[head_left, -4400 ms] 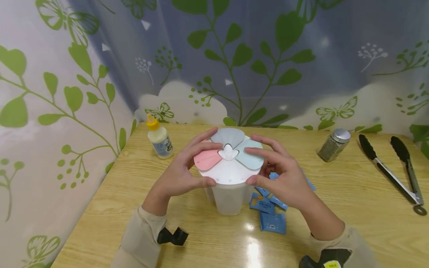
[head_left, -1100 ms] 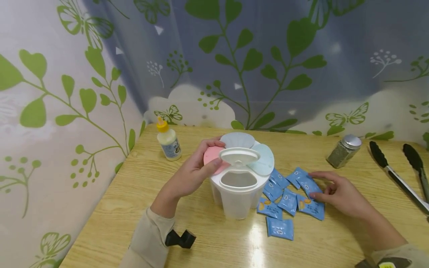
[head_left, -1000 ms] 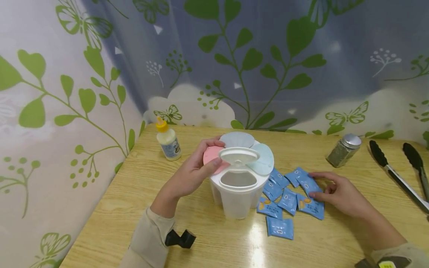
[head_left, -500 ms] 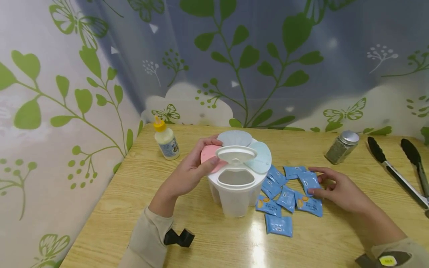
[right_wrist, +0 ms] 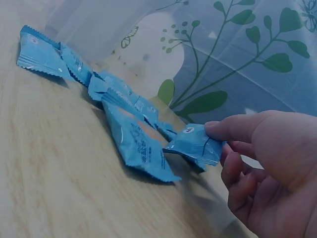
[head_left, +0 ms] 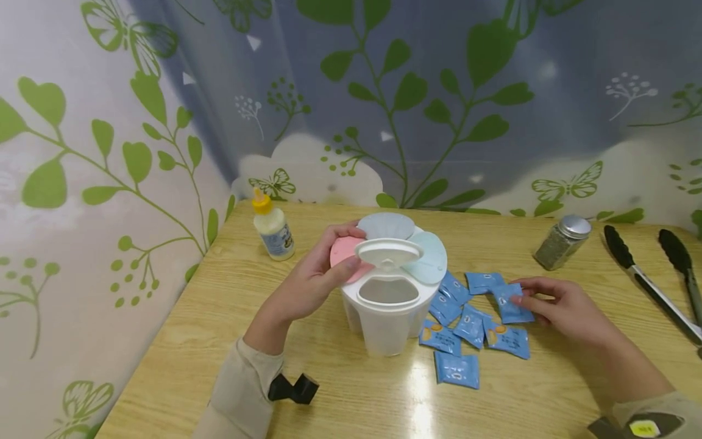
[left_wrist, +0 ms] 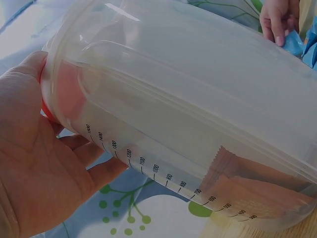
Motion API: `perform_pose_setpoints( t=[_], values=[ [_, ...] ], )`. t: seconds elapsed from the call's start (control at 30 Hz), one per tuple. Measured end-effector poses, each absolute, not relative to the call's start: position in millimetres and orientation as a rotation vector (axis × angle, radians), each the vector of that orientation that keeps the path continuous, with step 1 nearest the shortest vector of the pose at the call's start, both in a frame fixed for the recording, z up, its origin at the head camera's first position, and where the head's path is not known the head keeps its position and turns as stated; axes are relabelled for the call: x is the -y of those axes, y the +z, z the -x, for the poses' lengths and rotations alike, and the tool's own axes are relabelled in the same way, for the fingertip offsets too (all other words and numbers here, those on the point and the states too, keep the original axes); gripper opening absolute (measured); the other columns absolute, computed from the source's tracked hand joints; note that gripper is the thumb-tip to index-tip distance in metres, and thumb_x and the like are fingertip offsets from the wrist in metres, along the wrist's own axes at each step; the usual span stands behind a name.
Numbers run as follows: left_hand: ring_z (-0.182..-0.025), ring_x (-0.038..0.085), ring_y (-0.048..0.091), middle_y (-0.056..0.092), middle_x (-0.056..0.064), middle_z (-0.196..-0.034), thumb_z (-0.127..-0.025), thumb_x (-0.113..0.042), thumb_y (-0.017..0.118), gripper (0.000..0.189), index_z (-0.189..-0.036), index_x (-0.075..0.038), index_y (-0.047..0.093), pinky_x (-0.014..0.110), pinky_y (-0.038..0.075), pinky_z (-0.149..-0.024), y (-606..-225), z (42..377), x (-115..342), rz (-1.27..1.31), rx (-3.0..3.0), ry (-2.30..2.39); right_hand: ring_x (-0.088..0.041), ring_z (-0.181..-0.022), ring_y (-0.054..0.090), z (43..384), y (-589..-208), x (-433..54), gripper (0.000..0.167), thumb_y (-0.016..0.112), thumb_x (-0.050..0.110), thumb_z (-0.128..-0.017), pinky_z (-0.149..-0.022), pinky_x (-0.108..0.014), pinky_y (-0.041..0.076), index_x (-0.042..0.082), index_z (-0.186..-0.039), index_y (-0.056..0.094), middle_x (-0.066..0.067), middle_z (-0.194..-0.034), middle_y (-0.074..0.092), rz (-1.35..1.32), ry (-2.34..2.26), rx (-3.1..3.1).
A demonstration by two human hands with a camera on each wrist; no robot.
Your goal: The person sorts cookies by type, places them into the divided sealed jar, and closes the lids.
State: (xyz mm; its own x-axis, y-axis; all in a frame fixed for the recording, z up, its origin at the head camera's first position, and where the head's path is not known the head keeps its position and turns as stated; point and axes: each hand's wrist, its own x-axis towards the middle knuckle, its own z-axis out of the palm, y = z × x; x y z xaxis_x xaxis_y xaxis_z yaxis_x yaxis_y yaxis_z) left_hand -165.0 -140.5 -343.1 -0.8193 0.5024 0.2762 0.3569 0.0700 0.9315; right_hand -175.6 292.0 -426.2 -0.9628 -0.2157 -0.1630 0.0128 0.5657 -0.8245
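A white lidded container (head_left: 384, 332) with frosted walls and petal-shaped flaps stands on the table. Its front flap (head_left: 389, 251) is raised over an oval opening (head_left: 388, 291); pink, grey and pale green flaps lie down. My left hand (head_left: 304, 289) grips the rim by the pink flap, thumb on top. Through the wall in the left wrist view, brownish-orange packets (left_wrist: 262, 191) show at the bottom beside a printed scale. My right hand (head_left: 573, 311) pinches a small blue snack packet (right_wrist: 190, 141) between thumb and fingers, at the right edge of several similar packets (head_left: 470, 326).
A glue-like bottle with a yellow cap (head_left: 273, 231) stands at back left. On the right are a metal-capped glass jar (head_left: 562, 242) of dried flakes and black-tipped tongs (head_left: 658, 296). A leaf-patterned curtain (head_left: 384, 122) hangs behind the wooden table (head_left: 192, 378).
Both hands held the lid earlier with the front flap down; that flap is now up. My right hand moved to the packets, and its pinched packet has shifted and turned in the last second.
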Motion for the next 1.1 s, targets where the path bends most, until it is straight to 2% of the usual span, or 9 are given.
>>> perform_pose_setpoints(
  t=[0.1, 0.23, 0.37, 0.5, 0.77, 0.97, 1.1],
  values=[
    [-0.149, 0.020, 0.030, 0.041, 0.011, -0.151, -0.103, -0.022, 0.048, 0.037, -0.137, -0.008, 0.039, 0.043, 0.040, -0.113, -343.2, 165.0, 140.5, -0.896, -2.221, 1.857, -0.011, -0.057, 0.046, 174.5, -421.4, -292.1, 0.058, 0.063, 0.033, -0.099, -0.054, -0.033, 0.042, -0.005, -0.139, 0.049, 0.009, -0.085, 0.061, 0.144, -1.388, -2.512],
    [-0.149, 0.020, 0.031, 0.044, 0.012, -0.148, -0.103, -0.021, 0.048, 0.037, -0.137, -0.007, 0.039, 0.042, 0.040, -0.112, -342.9, 165.2, 140.3, -0.910, -2.225, 1.857, -0.014, -0.055, 0.043, 172.2, -415.0, -290.5, 0.051, 0.063, 0.031, -0.099, -0.053, -0.035, 0.040, -0.002, -0.137, 0.053, 0.010, -0.076, 0.056, 0.152, -1.442, -2.475],
    [-0.146, 0.021, 0.036, 0.047, 0.013, -0.142, -0.103, -0.020, 0.048, 0.037, -0.137, -0.007, 0.038, 0.032, 0.043, -0.109, -342.5, 165.3, 139.8, -0.916, -2.211, 1.867, -0.016, -0.056, 0.041, 169.6, -406.9, -286.5, 0.032, 0.060, 0.028, -0.101, -0.053, -0.036, 0.036, 0.010, -0.127, 0.062, 0.008, -0.069, 0.049, 0.178, -1.503, -2.445],
    [-0.143, 0.022, 0.040, 0.049, 0.013, -0.140, -0.104, -0.021, 0.048, 0.037, -0.137, -0.007, 0.038, 0.029, 0.045, -0.107, -342.7, 165.6, 139.7, -0.920, -2.208, 1.868, -0.019, -0.055, 0.039, 164.1, -396.4, -278.3, 0.019, 0.059, 0.023, -0.101, -0.053, -0.037, 0.034, 0.022, -0.119, 0.066, 0.010, -0.072, 0.052, 0.209, -1.567, -2.423],
    [-0.139, 0.022, 0.044, 0.051, 0.014, -0.135, -0.103, -0.021, 0.048, 0.037, -0.136, -0.007, 0.039, 0.028, 0.046, -0.105, -343.3, 166.1, 139.1, -0.923, -2.212, 1.871, -0.023, -0.054, 0.037, 150.2, -373.1, -259.6, 0.020, 0.058, 0.015, -0.102, -0.050, -0.034, 0.034, 0.019, -0.119, 0.066, 0.008, -0.068, 0.048, 0.336, -1.640, -2.446],
    [-0.133, 0.020, 0.049, 0.052, 0.013, -0.133, -0.103, -0.019, 0.048, 0.036, -0.136, -0.008, 0.040, 0.028, 0.047, -0.102, -343.1, 165.5, 139.1, -0.922, -2.209, 1.880, -0.023, -0.053, 0.035, 139.6, -354.7, -241.5, 0.021, 0.057, 0.001, -0.099, -0.048, -0.034, 0.031, 0.011, -0.113, 0.067, 0.005, -0.064, 0.048, 0.460, -1.857, -2.408],
    [-0.132, 0.022, 0.050, 0.052, 0.013, -0.135, -0.103, -0.019, 0.048, 0.036, -0.136, -0.008, 0.040, 0.029, 0.047, -0.102, -342.6, 165.0, 138.9, -0.929, -2.211, 1.881, -0.023, -0.052, 0.033, 133.1, -340.5, -224.9, 0.020, 0.058, -0.003, -0.097, -0.048, -0.034, 0.028, 0.006, -0.113, 0.066, 0.000, -0.060, 0.041, 0.489, -2.009, -2.349]
  ],
)
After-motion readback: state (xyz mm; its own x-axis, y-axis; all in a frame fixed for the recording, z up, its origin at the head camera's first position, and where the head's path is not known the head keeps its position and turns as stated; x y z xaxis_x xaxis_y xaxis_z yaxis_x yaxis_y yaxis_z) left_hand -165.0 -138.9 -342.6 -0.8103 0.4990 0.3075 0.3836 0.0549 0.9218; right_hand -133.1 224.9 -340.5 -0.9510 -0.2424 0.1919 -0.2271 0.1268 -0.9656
